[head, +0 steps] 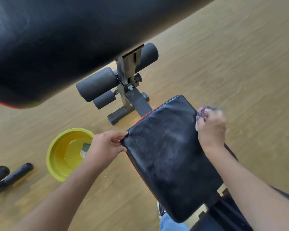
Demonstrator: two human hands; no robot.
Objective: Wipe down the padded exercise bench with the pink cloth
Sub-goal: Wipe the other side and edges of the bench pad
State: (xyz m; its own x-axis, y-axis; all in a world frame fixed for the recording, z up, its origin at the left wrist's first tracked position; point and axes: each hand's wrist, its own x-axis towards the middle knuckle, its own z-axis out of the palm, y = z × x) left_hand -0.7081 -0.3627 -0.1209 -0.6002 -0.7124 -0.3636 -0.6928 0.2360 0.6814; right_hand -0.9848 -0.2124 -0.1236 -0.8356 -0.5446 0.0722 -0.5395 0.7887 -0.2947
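Seat pad (170, 155): left hand (105, 147) pinching left edge; right hand (211, 127) clenched on pink cloth (202, 113) at right edge. Advice: keep pad steadied, flatten cloth, overlap strokes.

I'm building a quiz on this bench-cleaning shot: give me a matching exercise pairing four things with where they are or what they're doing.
Things:
1. left hand
2. right hand
3. yellow basin
4. foam rollers

States:
A. on the floor, holding liquid
B. clutching the pink cloth
C. on the frame beyond the seat pad
D. gripping the pad's left edge

Pairs: 1-D, 2-B, 3-A, 4-C
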